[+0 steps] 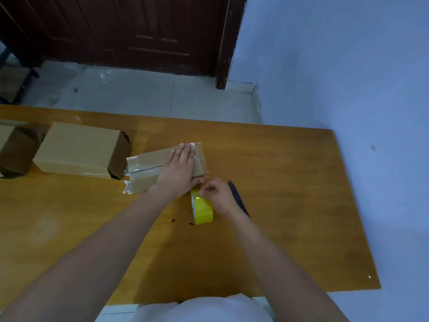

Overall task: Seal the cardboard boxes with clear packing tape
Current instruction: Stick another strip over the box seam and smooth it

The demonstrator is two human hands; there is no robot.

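Flatly, the box [148, 169] was pressed by the left hand [180, 168], fingers straight; tape [201, 206] was pinched by the right hand [217, 194].

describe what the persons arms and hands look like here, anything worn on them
Both forearms are bare up to the frame edge: no sleeves, gloves or watch show. The left hand and right hand carry no visible rings or bands. A white garment shows at the bottom edge.

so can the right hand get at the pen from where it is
Probably yes: the pen lies bare on the table just beside the right hand, though its fingers seem to pinch tape at the roll.
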